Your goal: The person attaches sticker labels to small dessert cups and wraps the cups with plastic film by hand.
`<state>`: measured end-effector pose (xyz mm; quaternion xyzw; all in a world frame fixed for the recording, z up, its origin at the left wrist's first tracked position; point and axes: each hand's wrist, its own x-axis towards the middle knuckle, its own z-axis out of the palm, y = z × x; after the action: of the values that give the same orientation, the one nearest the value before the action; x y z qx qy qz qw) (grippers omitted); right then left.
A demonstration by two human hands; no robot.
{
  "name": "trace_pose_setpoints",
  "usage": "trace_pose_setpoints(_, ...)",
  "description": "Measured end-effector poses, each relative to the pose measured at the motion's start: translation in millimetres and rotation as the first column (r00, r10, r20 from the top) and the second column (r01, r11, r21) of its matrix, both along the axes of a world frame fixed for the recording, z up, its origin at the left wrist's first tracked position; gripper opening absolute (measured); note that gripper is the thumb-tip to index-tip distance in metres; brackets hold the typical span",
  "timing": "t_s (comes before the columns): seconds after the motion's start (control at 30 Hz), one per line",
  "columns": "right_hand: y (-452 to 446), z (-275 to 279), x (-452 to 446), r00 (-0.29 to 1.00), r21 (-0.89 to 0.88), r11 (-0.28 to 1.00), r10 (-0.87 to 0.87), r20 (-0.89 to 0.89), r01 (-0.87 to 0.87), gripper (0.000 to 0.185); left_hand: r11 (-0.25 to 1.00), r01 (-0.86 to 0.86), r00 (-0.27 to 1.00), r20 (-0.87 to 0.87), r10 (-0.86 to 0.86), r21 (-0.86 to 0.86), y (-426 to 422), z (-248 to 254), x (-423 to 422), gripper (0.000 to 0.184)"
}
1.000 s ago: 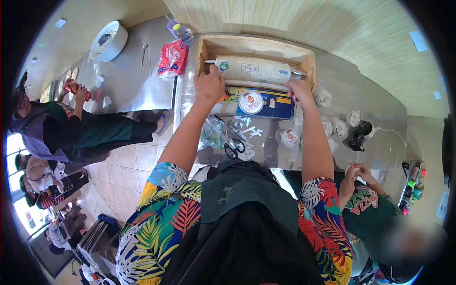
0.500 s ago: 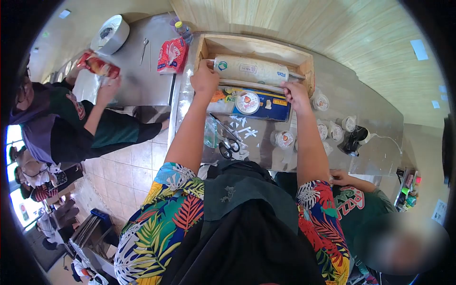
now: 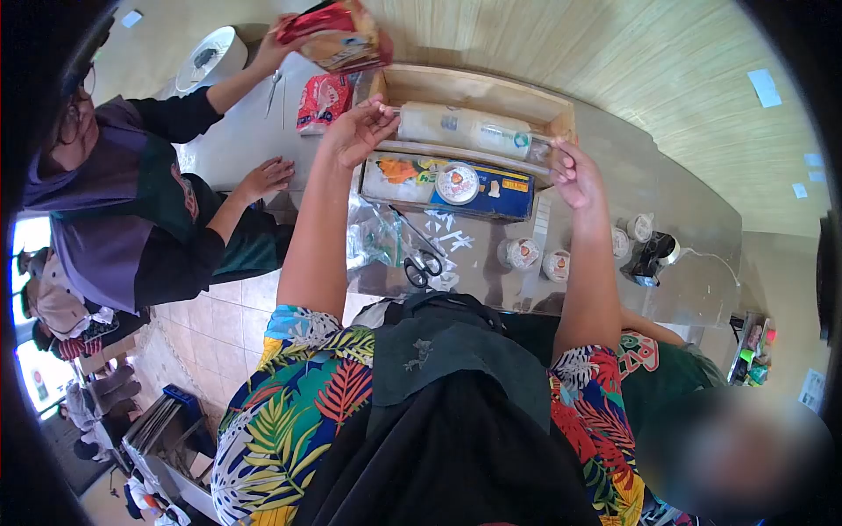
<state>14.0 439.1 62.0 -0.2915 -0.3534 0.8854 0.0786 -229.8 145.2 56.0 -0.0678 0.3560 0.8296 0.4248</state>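
A pale roll of printed film (image 3: 465,130) lies lengthwise in a wooden box (image 3: 474,81), with a thin rod showing at its ends. My left hand (image 3: 358,133) is closed in a pinch at the roll's left end, palm partly turned up. At the right end, the curled fingers of my right hand (image 3: 574,174) pinch the rod by the box's corner. Just in front of the wooden box stands a blue and yellow carton (image 3: 500,195), carrying a lidded cup (image 3: 457,183).
Black-handled scissors (image 3: 423,267), white paper scraps (image 3: 449,237) and clear plastic bags (image 3: 373,237) lie nearer me. Several sealed cups (image 3: 524,253) stand to the right, beside a black device (image 3: 653,260). On the left, a co-worker lifts a red packet (image 3: 338,39) above a red bag (image 3: 323,103).
My hands have moved apart towards the roll's two ends, and the roll's visible print differs. The co-worker's red packet has moved right and closer to the box.
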Motion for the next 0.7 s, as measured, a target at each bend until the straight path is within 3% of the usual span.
trace_pose_setpoints(0.13,-19.7,37.4,36.0,0.998,0.039,0.998,0.048,-0.049,-0.046,0.012,0.998,-0.017,0.998,-0.053,0.02,0.059,-23.5,35.1,26.7,0.018)
trace_pose_setpoints(0.23,-40.4,48.0,59.8,1.0,0.187,0.982,0.015,0.0,-0.015,0.014,0.992,0.036,0.998,-0.061,-0.028,0.122,-44.1,35.7,47.9,0.018)
trace_pose_setpoints(0.37,-68.5,41.7,87.4,0.997,0.216,0.976,-0.014,0.07,-0.001,0.014,0.993,0.01,0.98,-0.197,-0.033,-0.117,-61.2,22.2,76.9,0.012)
trace_pose_setpoints(0.57,-95.0,10.3,118.0,0.978,0.161,0.987,-0.053,0.202,0.02,0.014,0.975,0.034,0.991,-0.12,-0.062,-0.22,-89.0,-7.4,109.3,0.01)
trace_pose_setpoints(0.7,-103.2,-22.0,122.6,0.943,0.214,0.977,-0.073,0.325,0.002,0.014,0.943,0.031,0.991,-0.112,-0.072,-0.332,-97.1,-36.0,119.4,0.01)
